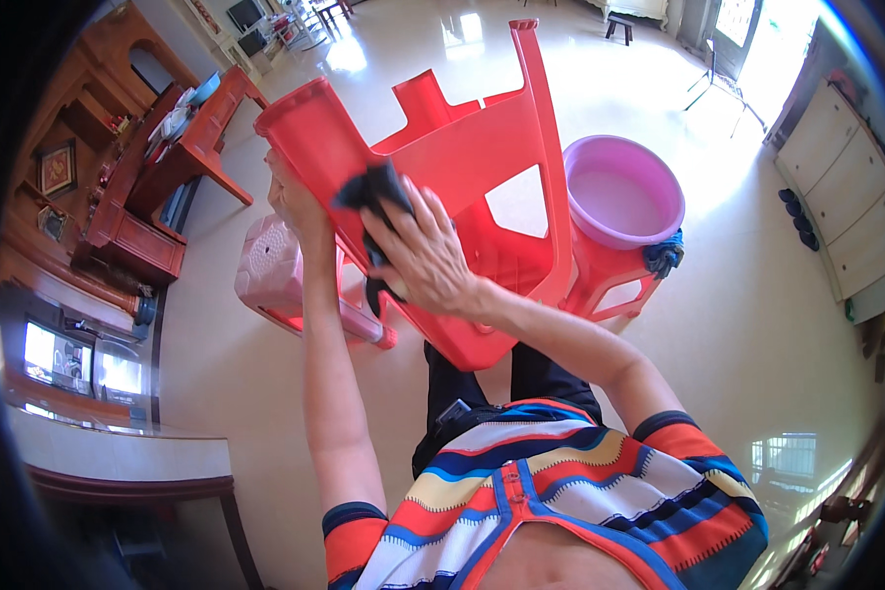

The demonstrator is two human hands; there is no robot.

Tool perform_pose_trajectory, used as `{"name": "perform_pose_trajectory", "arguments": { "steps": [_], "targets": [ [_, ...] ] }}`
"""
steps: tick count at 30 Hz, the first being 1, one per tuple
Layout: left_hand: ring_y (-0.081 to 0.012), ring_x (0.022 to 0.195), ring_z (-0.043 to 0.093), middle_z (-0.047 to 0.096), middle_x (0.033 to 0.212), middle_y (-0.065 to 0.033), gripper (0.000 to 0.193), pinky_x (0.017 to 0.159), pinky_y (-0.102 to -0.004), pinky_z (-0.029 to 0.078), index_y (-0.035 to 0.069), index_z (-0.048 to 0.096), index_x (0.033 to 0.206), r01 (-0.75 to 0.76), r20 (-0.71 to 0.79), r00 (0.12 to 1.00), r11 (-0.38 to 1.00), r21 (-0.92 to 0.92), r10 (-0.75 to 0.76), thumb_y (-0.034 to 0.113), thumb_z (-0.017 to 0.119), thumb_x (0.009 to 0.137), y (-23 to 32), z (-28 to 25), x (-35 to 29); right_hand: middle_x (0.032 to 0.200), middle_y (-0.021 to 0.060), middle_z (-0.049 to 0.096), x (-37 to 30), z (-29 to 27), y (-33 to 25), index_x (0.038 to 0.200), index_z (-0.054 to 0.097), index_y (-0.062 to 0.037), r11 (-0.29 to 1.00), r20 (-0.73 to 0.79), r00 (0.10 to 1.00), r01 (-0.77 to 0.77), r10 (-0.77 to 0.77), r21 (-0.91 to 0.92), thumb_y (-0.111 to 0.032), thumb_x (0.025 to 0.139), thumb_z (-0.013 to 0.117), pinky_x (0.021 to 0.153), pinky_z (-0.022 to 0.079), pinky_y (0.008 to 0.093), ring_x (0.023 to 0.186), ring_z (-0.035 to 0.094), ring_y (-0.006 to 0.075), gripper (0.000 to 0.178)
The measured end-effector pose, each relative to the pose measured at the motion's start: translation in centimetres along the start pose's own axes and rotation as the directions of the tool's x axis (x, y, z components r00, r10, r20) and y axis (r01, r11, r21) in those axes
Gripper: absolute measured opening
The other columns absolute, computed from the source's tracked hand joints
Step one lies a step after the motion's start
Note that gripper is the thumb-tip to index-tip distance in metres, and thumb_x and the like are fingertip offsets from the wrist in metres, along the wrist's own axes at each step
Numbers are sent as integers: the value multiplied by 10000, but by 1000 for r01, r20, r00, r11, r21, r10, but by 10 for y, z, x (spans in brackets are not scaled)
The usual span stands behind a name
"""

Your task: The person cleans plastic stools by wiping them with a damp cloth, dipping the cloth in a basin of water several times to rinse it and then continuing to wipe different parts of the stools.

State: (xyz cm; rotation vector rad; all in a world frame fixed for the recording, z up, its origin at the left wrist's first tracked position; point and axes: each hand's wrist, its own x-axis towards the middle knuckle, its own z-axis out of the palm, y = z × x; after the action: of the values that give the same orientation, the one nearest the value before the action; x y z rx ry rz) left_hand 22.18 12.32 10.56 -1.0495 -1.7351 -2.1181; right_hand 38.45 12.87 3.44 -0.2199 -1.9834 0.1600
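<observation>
A red plastic stool [472,147] is held up off the floor in front of me, tilted with its legs pointing away. My left hand [300,202] grips the edge of its left leg; some of those fingers are hidden behind the plastic. Against the same leg, my right hand [423,251] presses a dark cloth [381,187], its fingers spread over the fabric. Part of the cloth hangs below the palm.
To the right, a pink basin [624,236] rests on another red stool [600,280], with a blue rag [665,254] beside its rim. A pink stool [270,261] stands behind my left forearm. Wooden furniture [127,246] lines the left; a pale cabinet [846,187] stands right.
</observation>
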Motion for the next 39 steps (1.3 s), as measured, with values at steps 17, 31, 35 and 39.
{"name": "perform_pose_trajectory", "arguments": {
  "steps": [17,31,35,39],
  "targets": [
    [-140,730,576,624,837,-67,441,688,-295,458,2,578,857,39,0,999,996,-86,-39,379,374,965,12,6,-14,1394,238,325,-26,-13,174,1318,391,1,873,-298,860,-468,414,-137,-303,941,420,1055,179,509,1286,311,388,485],
    [-186,671,587,648,792,-91,437,668,-334,462,-25,580,953,-51,30,998,995,85,48,384,428,948,1,36,7,1429,203,270,11,-17,32,1292,435,-14,996,14,997,-81,80,36,-171,797,610,1036,223,542,1269,299,423,548],
    [-253,871,631,665,878,-161,473,765,-357,474,0,498,1182,6,60,998,994,107,-13,394,402,938,-18,38,21,1423,188,272,-74,-13,24,1247,469,-17,987,100,983,-158,155,30,-218,718,680,992,295,540,1219,325,439,604],
    [-264,717,594,627,792,-184,417,672,-368,456,-53,589,1011,102,60,992,992,76,-107,340,492,910,-22,34,27,1421,178,284,-149,-21,14,1242,492,-27,991,261,957,-134,125,14,-175,688,684,996,313,519,1220,345,420,604]
  ]
}}
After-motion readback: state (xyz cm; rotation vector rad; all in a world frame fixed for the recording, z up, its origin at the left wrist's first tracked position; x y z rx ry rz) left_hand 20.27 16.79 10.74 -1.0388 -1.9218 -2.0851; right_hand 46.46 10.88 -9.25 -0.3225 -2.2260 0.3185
